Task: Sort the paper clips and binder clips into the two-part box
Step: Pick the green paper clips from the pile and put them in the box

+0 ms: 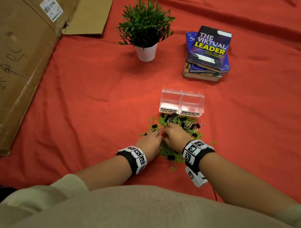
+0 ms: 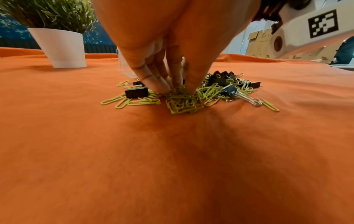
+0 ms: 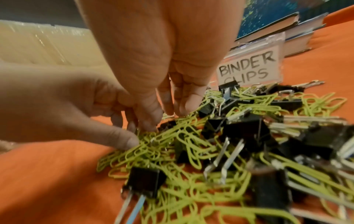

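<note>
- Nearest the head camera, a cream knitted sleeve (image 1: 69, 185) leads out to the left hand (image 1: 149, 143), which sits at the near-left edge of the mixed heap of lime-green wire paper clips (image 2: 181, 103) and black binder clips with silver handles (image 3: 247, 131).
- Left fingers (image 2: 153, 81) are narrowed to a point and pinch a small bunch of paper clips, pressed down into the red cloth surface (image 1: 93, 90).
- Beside it, the right hand (image 1: 176, 136) is on the heap's middle; its fingers (image 3: 188, 103) hang close together, tips among the clips, and I cannot tell whether they grip anything.
- Just beyond the heap stands the clear plastic two-part box (image 1: 182, 103), its left half labelled paper clips and its right half binder clips; both halves look empty.
- Risk: the wire clips are interlocked, so lifting the bunch may drag neighbours or a binder clip along into the wrong half.
- Risk: a loose pinch may shed clips on the way over the heap.
- Risk: the soft cloth bunches under the fingers and can scatter the outlying clips further from the heap.
- Risk: a wrist brushing the light box may shove it away from the heap.
</note>
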Tool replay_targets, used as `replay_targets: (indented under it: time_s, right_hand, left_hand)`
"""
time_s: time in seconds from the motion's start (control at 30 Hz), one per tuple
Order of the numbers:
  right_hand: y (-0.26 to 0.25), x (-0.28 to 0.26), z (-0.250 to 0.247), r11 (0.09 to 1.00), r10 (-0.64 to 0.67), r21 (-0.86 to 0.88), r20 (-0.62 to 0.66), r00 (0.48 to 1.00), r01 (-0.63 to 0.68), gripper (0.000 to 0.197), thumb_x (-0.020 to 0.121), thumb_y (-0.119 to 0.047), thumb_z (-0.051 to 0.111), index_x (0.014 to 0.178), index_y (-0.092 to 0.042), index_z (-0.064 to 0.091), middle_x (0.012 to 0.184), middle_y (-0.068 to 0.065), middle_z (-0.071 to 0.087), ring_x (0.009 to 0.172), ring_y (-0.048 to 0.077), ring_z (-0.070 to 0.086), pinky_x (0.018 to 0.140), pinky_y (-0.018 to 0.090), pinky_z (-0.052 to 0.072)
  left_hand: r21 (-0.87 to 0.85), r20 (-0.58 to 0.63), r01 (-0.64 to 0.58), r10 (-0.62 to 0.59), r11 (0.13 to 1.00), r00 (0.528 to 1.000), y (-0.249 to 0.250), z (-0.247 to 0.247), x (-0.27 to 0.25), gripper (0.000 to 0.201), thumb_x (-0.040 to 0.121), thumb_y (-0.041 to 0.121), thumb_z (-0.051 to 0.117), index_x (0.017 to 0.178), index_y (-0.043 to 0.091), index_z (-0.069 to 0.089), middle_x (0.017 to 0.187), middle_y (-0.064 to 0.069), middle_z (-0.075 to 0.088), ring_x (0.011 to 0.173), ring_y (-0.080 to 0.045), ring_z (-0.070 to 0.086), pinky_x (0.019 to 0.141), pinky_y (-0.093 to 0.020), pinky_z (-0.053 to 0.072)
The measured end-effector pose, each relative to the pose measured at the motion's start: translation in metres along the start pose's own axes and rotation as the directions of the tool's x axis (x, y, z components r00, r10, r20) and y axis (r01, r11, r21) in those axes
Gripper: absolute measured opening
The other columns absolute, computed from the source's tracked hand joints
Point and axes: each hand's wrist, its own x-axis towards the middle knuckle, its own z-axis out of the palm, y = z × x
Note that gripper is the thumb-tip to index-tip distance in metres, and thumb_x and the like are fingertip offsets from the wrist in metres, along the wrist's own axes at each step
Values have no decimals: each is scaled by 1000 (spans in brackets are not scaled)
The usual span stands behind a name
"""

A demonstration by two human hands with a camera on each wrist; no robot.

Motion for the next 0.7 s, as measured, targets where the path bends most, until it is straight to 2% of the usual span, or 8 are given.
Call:
replay_targets:
  time_s: [0.13, 0.2, 0.3, 0.43, 0.5, 0.57, 0.7]
  right_hand:
    - [2, -4, 10, 996, 19, -86, 40, 999, -16, 22, 87, -14, 51, 106, -6, 59, 106, 10, 47, 103, 28, 49, 84, 44, 51]
    - [4, -6, 11, 993, 15, -115, 39, 999, -10, 22, 86, -10, 50, 105, -4, 59, 106, 10, 49, 103, 29, 50, 83, 41, 50]
    - [9, -9, 10, 993, 40, -111, 24, 999, -37, 20, 87, -11, 52, 104, -3, 58, 107, 10, 51, 101, 27, 53, 80, 37, 47]
    - [15, -8, 8, 995, 74, -72, 51, 996, -70, 15, 87, -15, 53, 97, -7, 60, 105, 9, 53, 102, 25, 52, 87, 39, 50]
    - [15, -9, 3, 997, 83, -13, 51, 995, -83, 9, 87, -16, 53, 86, -9, 59, 98, 9, 57, 92, 23, 54, 81, 36, 50]
    - [15, -10, -6, 982, 126, 138, 23, 992, -128, 10, 88, -14, 53, 83, -10, 60, 88, 8, 63, 80, 21, 57, 71, 31, 51]
    - [17, -11, -39, 864, 223, 469, -36, 974, -181, 8, 90, -16, 56, 85, -11, 61, 83, 6, 66, 68, 19, 61, 65, 31, 54]
  left_hand:
    - [-83, 0, 56, -56, 995, 998, -5, 1, 0, 19, 90, 12, 50, 105, 3, 57, 109, -14, 52, 109, -33, 51, 87, -45, 47]
    - [-107, -6, 72, -73, 992, 997, -9, 0, 0, 18, 90, 13, 51, 104, 5, 58, 111, -13, 53, 110, -31, 51, 90, -44, 46]
    - [-155, -35, 76, -82, 985, 996, -12, -3, 1, 20, 92, 15, 52, 107, 6, 61, 114, -12, 57, 112, -29, 52, 94, -38, 43]
    - [-179, -52, 73, -84, 981, 995, -17, -3, -1, 29, 89, 26, 58, 116, 13, 58, 117, -6, 56, 113, -24, 52, 95, -35, 43]
    - [-102, -25, 52, -55, 993, 998, -20, -2, -3, 39, 87, 33, 62, 122, 17, 55, 119, -4, 52, 116, -22, 49, 96, -36, 44]
    - [-49, -4, 26, -26, 998, 1000, -22, -1, -3, 44, 86, 33, 64, 125, 16, 54, 119, -4, 50, 118, -23, 47, 96, -37, 44]
    - [-35, -10, 2, -3, 999, 1000, -19, -2, 2, 29, 89, 25, 61, 115, 11, 58, 114, -7, 54, 113, -27, 51, 92, -40, 47]
